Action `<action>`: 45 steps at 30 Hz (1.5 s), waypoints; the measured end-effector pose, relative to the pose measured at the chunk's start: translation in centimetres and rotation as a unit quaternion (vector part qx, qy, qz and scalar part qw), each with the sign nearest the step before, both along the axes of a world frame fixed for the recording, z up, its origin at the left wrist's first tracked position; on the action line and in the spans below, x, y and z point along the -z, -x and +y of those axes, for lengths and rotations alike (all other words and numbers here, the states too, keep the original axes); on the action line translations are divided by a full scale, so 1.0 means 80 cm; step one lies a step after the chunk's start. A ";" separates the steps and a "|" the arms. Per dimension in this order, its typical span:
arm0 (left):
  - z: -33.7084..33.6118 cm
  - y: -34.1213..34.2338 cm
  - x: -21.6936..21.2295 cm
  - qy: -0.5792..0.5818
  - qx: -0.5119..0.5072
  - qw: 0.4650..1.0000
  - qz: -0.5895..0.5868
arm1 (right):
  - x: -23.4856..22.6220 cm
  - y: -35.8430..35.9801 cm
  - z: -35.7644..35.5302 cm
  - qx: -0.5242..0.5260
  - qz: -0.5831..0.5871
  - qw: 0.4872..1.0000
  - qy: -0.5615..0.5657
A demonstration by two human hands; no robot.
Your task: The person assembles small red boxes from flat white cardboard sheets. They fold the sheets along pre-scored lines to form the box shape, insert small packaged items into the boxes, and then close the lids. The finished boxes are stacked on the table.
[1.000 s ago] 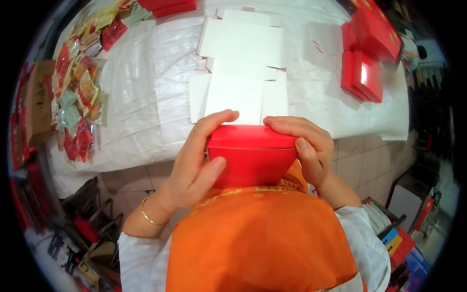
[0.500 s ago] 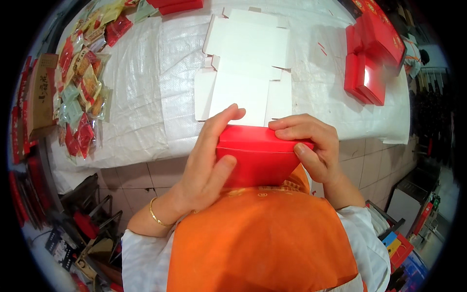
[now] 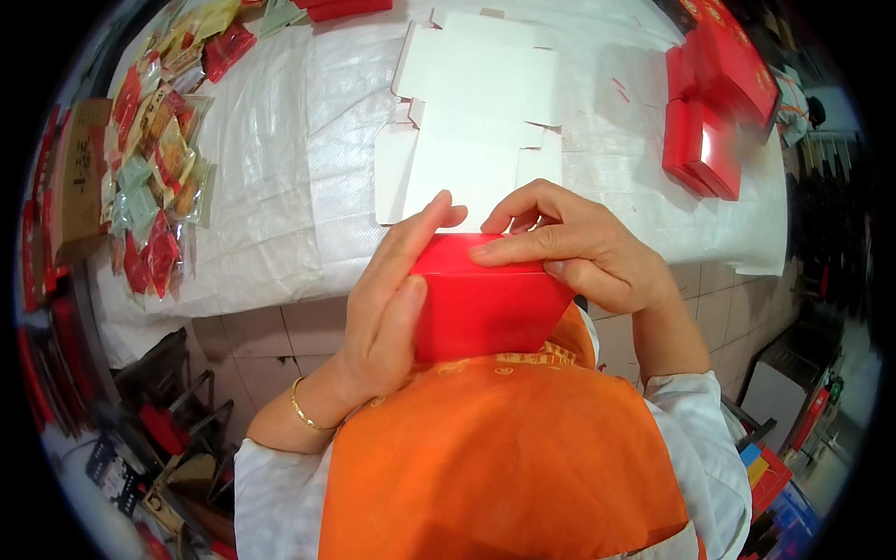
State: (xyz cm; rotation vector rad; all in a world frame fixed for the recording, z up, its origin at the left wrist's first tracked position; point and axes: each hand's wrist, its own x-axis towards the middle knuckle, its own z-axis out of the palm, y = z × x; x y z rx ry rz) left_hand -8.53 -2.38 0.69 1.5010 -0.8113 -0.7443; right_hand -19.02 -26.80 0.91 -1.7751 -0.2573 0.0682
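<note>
A red cardboard box [image 3: 485,308] is held close to my chest, above my orange apron. My left hand [image 3: 387,303] grips its left side, palm flat against the wall, thumb on the front. My right hand [image 3: 574,247] lies across the box's top edge, fingers pressing along the upper flap. Behind the box, on the white woven table cover [image 3: 280,187], lies a stack of flat white die-cut cardboard blanks [image 3: 476,112].
Several red boxes [image 3: 714,103] are piled at the table's far right. Packets of wrapped snacks [image 3: 154,168] spread along the left side. A brown carton [image 3: 75,177] stands at the left edge. Tiled table front and clutter on the floor lie below.
My right hand has slid from the box's right side onto its top edge. The box sits slightly more to the right and tilted; my left hand keeps its hold.
</note>
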 end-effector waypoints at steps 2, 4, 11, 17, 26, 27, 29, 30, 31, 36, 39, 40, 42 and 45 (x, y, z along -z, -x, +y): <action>0.000 0.000 -0.001 -0.008 -0.001 1.000 -0.001 | -0.002 -0.002 0.002 0.002 0.006 1.000 -0.017; -0.001 0.001 0.001 -0.001 0.006 1.000 -0.024 | -0.004 -0.001 0.004 0.004 0.016 1.000 -0.019; -0.015 0.009 0.030 0.041 -0.027 0.994 -0.100 | -0.017 0.003 0.026 0.058 0.043 0.993 0.097; -0.021 0.016 0.033 0.040 -0.067 0.995 -0.069 | -0.028 0.001 0.024 0.061 0.077 0.984 0.151; -0.016 0.004 0.055 0.076 -0.043 0.996 -0.027 | 0.019 0.030 0.033 0.188 0.019 0.982 -0.021; -0.017 0.006 0.056 0.072 -0.046 0.996 -0.026 | 0.022 0.030 0.036 0.193 0.015 0.981 -0.023; -0.024 0.007 0.056 0.068 -0.048 0.996 -0.027 | 0.025 0.029 0.039 0.208 0.002 0.978 -0.024; -0.025 0.008 0.055 0.052 -0.055 0.996 -0.041 | 0.027 0.030 0.040 0.208 0.006 0.978 -0.028; -0.023 0.012 0.053 0.037 -0.061 0.996 -0.055 | 0.032 0.032 0.041 0.209 0.008 0.977 -0.031; -0.029 0.019 0.065 0.024 -0.088 0.994 -0.065 | 0.056 0.027 0.038 0.234 -0.028 0.971 -0.032; -0.044 0.020 0.057 0.023 -0.085 0.995 -0.049 | 0.072 0.036 0.050 0.315 -0.018 0.945 -0.089; -0.050 0.020 0.055 0.020 -0.084 0.995 -0.041 | 0.072 0.041 0.057 0.359 -0.008 0.927 -0.103; -0.064 0.021 0.057 0.012 -0.082 0.996 -0.027 | 0.081 0.062 0.069 0.403 -0.001 0.907 -0.124; -0.089 0.025 0.060 0.000 -0.082 0.997 -0.012 | 0.097 0.086 0.067 0.410 0.004 0.903 -0.128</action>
